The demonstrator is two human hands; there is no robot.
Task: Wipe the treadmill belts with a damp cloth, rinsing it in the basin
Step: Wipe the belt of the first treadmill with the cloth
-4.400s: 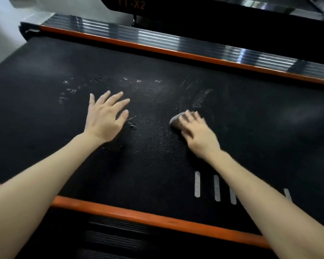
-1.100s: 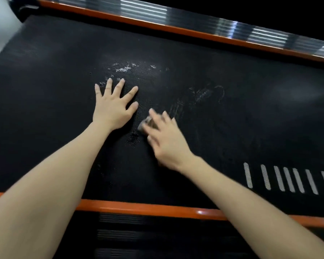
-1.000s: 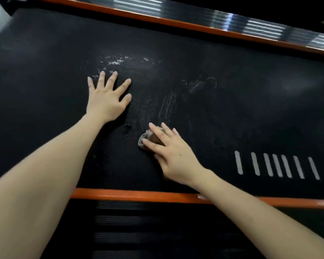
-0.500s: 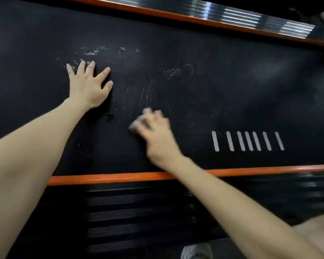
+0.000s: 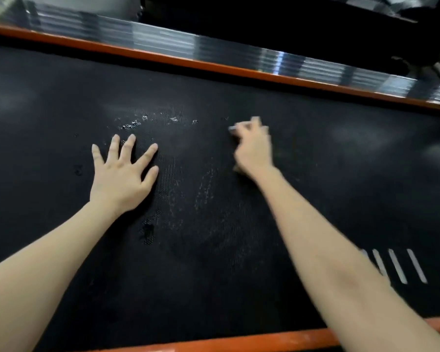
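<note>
Across the black treadmill belt [image 5: 315, 174], your left hand [image 5: 123, 174] lay flat, fingers spread, bracing you. Your right hand [image 5: 253, 148], blurred by motion, gripped the damp cloth [image 5: 233, 128], of which only a grey edge showed at the fingertips. Firm, overlapping strokes worked leftward to the white flecks [image 5: 137, 121] would have served best. Half a second earlier that hand was nearer the orange rail [image 5: 239, 341]; it had since swept farther up the belt.

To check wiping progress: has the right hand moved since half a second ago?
Yes. The right hand with the cloth moved away from the person, level with the wet specks on the belt.
</note>
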